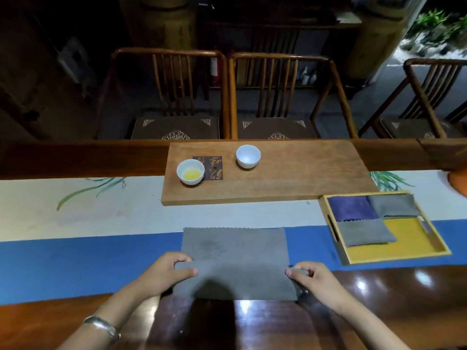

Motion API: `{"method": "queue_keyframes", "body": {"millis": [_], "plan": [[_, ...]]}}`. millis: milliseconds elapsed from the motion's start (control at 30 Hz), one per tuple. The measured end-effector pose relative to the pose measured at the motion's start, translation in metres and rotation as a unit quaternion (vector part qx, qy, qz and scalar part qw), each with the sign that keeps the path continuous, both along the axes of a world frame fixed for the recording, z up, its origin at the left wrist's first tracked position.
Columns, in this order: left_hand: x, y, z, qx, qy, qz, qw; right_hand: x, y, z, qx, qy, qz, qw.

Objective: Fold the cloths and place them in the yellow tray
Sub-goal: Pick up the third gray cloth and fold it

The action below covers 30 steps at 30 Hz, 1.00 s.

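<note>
A grey cloth [235, 251] lies spread flat on the blue and white table runner in front of me. My left hand [166, 271] pinches its near left edge. My right hand [310, 279] pinches its near right edge. The near edge looks slightly lifted and blurred. To the right stands the yellow tray [409, 246] with a wooden rim. Inside it lie a folded purple cloth [351, 207], a folded grey cloth [391, 205] at the back right, and another folded grey cloth [364, 233] at the front left. The tray's front right quarter shows bare yellow.
A wooden board [290, 183] lies beyond the cloth. It carries a white cup with yellow liquid [190, 171], an empty white cup [248, 156] and a dark coaster [211, 168]. Wooden chairs [278, 97] stand past the table's far edge.
</note>
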State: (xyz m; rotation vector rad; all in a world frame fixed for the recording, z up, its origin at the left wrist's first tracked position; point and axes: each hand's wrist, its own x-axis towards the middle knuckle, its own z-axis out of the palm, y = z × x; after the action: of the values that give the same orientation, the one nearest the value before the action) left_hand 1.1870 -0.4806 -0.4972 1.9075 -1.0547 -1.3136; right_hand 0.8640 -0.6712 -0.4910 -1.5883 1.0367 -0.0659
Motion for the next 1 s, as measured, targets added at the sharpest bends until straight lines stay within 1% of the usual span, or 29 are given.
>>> {"method": "queue_keyframes", "body": {"millis": [100,200,333,467,600,667,767,1000], "plan": [[0.007,-0.014,-0.014,-0.02,-0.049,0.052,0.997,0.014,-0.008,-0.016,0.003,0.002,-0.047,0.999],[0.015,-0.028,-0.03,-0.041,-0.064,0.073,0.994,0.031,-0.018,-0.033,-0.028,-0.007,-0.096,0.995],[0.021,-0.046,-0.055,-0.054,-0.131,0.089,0.986,0.051,-0.033,-0.057,-0.115,0.017,-0.137,0.984],[0.021,-0.057,-0.074,-0.072,-0.2,0.122,0.97,0.063,-0.039,-0.074,-0.209,0.068,-0.124,0.968],[0.018,-0.064,-0.092,-0.095,-0.275,0.177,0.94,0.066,-0.038,-0.09,-0.315,0.089,-0.11,0.938],[0.014,-0.066,-0.098,-0.108,-0.305,0.21,0.923,0.069,-0.036,-0.097,-0.351,0.102,-0.123,0.923],[0.01,-0.067,-0.101,-0.128,-0.314,0.229,0.912,0.073,-0.035,-0.104,-0.38,0.105,-0.151,0.907],[0.011,-0.072,-0.098,-0.118,-0.351,0.188,0.91,0.077,-0.036,-0.101,-0.374,0.143,-0.146,0.905]]}}
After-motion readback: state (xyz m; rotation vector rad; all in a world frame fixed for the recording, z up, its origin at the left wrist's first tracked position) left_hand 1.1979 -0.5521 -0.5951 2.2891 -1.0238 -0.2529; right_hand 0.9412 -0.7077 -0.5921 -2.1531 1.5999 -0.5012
